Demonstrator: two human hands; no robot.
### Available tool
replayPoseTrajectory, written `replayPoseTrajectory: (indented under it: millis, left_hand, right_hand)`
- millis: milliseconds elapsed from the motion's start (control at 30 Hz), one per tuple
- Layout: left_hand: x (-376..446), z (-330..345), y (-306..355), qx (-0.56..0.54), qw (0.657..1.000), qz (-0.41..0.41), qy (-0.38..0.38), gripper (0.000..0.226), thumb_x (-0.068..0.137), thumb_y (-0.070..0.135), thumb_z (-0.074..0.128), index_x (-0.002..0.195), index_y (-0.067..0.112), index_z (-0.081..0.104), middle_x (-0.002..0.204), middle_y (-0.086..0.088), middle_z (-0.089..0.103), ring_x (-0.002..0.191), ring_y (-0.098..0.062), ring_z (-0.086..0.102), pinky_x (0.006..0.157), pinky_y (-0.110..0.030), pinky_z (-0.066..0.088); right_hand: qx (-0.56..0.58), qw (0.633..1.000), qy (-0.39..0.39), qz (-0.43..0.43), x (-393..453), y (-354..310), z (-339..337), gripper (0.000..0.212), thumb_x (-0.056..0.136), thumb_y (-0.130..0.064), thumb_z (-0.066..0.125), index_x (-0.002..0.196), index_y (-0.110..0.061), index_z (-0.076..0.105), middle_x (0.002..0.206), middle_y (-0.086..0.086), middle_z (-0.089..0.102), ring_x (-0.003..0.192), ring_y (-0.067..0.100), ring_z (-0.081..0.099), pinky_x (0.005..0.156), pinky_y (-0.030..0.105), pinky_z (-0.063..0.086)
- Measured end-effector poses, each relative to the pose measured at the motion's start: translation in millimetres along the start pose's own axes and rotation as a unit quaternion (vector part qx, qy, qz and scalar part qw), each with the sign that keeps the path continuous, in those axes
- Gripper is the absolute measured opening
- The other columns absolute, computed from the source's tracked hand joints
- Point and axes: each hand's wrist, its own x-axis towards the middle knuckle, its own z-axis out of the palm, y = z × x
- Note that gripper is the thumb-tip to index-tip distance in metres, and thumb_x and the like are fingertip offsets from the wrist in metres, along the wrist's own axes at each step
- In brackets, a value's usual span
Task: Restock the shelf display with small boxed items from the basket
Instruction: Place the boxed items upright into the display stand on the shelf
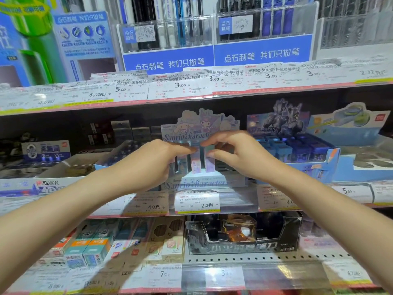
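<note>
On the middle shelf, the left hand [153, 165] reaches into the pastel cartoon-character display box [200, 184], its fingers curled forward with thumb and forefinger pinched onto the top of the small boxes [196, 161] standing upright inside it. The right hand [230, 154] meets it from the other side, thumb below and forefinger above, closed on the top of the same upright row, so the boxes sit directly between the two sets of fingertips. The display box holds several of these slim pastel boxes side by side, behind its printed front lip and below its tall header card [200, 124]. To the right, a blue display tray [297, 152] holds rows of small blue items. Both palms cover parts of the row, so its count is unclear, and motion blur smears the price labels [196, 201].
</note>
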Motion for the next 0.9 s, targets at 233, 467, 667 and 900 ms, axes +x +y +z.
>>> replayPoseTrajectory:
  millis: [233, 467, 667, 900]
  left_hand:
    - [-1.7, -9.8, 14.2, 0.018, 0.999, -0.016, -0.032, 0.076, 0.078, -0.011, 0.038, 0.138, 0.036, 0.040, 0.069, -0.009, 0.066, 0.048, -0.011, 0.042, 0.049, -0.010, 0.036]
    - [-1.0, -11.4, 11.0, -0.053, 0.995, -0.010, 0.085, 0.054, 0.081, -0.009, 0.041, 0.129, 0.013, 0.052, 0.100, -0.010, 0.068, 0.095, -0.025, 0.061, 0.084, -0.034, 0.048]
    - [-7.6, -15.1, 36.4, -0.369, 0.926, -0.029, 0.073, 0.021, 0.091, 0.015, 0.046, 0.111, 0.011, 0.047, 0.061, 0.000, 0.048, 0.050, -0.008, 0.042, 0.050, -0.019, 0.036]
    - [-7.4, -7.7, 49.2, -0.477, 0.870, -0.126, -0.003, 0.049, 0.054, 0.005, 0.052, 0.101, 0.010, 0.038, 0.086, -0.002, 0.040, 0.060, -0.003, 0.044, 0.051, -0.022, 0.032]
  right_hand:
    - [0.012, 1.000, 0.008, 0.014, -2.1, -5.4, 3.5, 0.018, 0.085, -0.014, 0.059, 0.095, -0.014, 0.073, 0.110, 0.002, 0.059, 0.104, 0.014, 0.056, 0.092, 0.028, 0.044]
    - [-0.017, 0.999, -0.032, 0.037, 8.7, -15.6, -5.8, 0.021, 0.086, -0.016, 0.057, 0.091, -0.005, 0.074, 0.105, 0.002, 0.063, 0.101, 0.014, 0.057, 0.093, 0.028, 0.042]
    - [0.100, 0.992, 0.077, 0.010, 0.0, -36.8, -3.7, 0.026, 0.085, -0.004, 0.055, 0.108, -0.012, 0.066, 0.103, -0.011, 0.066, 0.093, -0.003, 0.059, 0.087, 0.010, 0.044]
    - [0.205, 0.977, 0.063, 0.015, -7.7, -66.8, 6.0, 0.014, 0.075, -0.022, 0.074, 0.079, -0.011, 0.066, 0.076, 0.014, 0.068, 0.066, 0.026, 0.062, 0.064, 0.035, 0.050]
